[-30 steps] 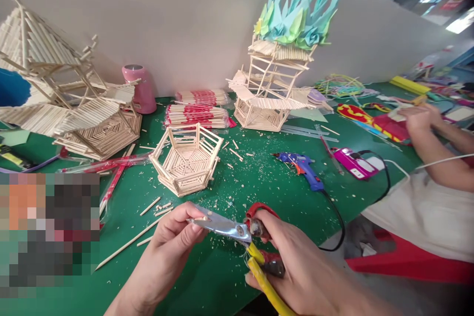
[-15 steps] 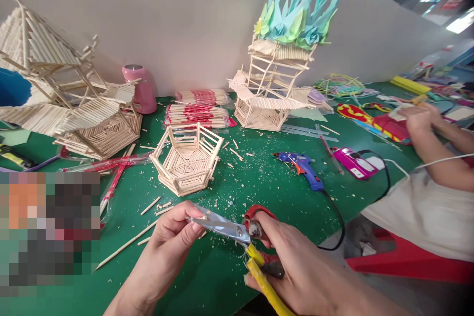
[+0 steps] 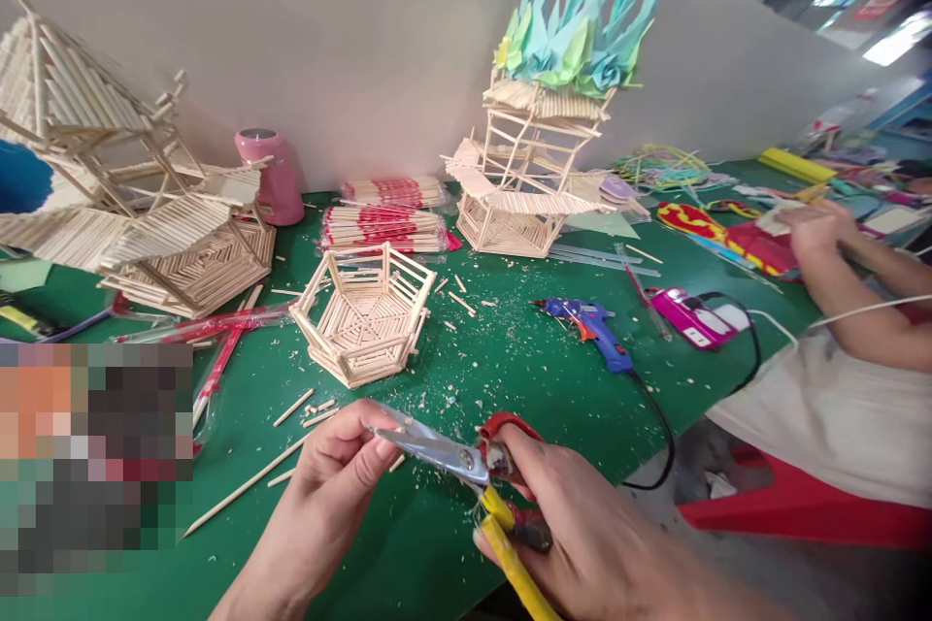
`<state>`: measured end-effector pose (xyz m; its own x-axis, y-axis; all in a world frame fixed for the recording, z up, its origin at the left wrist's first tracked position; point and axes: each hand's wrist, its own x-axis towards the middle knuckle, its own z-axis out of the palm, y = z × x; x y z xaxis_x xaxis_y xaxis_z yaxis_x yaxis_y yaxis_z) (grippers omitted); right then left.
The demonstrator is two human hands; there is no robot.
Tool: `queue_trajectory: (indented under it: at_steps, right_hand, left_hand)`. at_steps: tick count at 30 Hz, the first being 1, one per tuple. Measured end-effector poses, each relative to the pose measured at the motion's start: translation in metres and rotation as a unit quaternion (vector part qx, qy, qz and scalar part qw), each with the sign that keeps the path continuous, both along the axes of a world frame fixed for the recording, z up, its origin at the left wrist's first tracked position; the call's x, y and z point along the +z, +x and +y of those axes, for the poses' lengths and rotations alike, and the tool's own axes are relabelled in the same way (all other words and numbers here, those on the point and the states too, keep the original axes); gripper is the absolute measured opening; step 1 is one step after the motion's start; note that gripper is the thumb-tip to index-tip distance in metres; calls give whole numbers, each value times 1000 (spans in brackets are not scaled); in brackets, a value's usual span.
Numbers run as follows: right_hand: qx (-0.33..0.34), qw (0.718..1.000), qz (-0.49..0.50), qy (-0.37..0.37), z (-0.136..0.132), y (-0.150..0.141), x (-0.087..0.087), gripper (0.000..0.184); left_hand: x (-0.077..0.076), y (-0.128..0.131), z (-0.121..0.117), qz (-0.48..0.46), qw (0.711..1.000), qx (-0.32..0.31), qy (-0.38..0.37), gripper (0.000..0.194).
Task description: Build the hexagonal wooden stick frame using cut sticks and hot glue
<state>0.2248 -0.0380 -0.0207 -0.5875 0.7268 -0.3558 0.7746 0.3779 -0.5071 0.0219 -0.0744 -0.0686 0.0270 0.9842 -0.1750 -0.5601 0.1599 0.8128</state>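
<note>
My right hand grips a pair of scissors by red and yellow handles, the blades pointing left. Thumb and forefinger of my left hand are pinched at the blade tips around a tiny pale piece of wooden stick, mostly hidden by the fingers and blades. Just beyond the hands stands a small many-sided basket-like frame built of wooden sticks. Loose stick pieces lie left of my left hand, and wood crumbs are scattered on the green table.
A blue glue gun with a black cord lies right of centre, near a magenta power strip. Stick pagodas stand at the back, with packed sticks and a pink bottle. Another person's arms are at the right.
The view has shifted slightly. The scissor handles look a little closer together in my right hand, while my left hand keeps its pinch at the blade tips.
</note>
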Motion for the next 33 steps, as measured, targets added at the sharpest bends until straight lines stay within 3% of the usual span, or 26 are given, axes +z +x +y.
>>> queue_trajectory:
  at_steps: [16, 20, 25, 29, 33]
  right_hand:
    - [-39, 997, 50, -48, -1, 1, -9, 24]
    - [-79, 989, 114, -52, 6, 5, -9, 23]
    - [-63, 985, 142, -72, 10, 6, 2, 25]
    - [-39, 993, 104, -29, 9, 8, 5, 27]
    - [-18, 996, 76, 41, 6, 10, -3, 30]
  left_hand:
    - [-4, 2, -1, 78, 997, -16, -1, 20]
    - [-1, 5, 2, 36, 999, -20, -9, 22]
    - [1, 7, 3, 2, 1000, -22, -13, 24]
    - [-3, 7, 0, -3, 1000, -20, -17, 21]
    - [-8, 5, 0, -20, 999, -12, -22, 17]
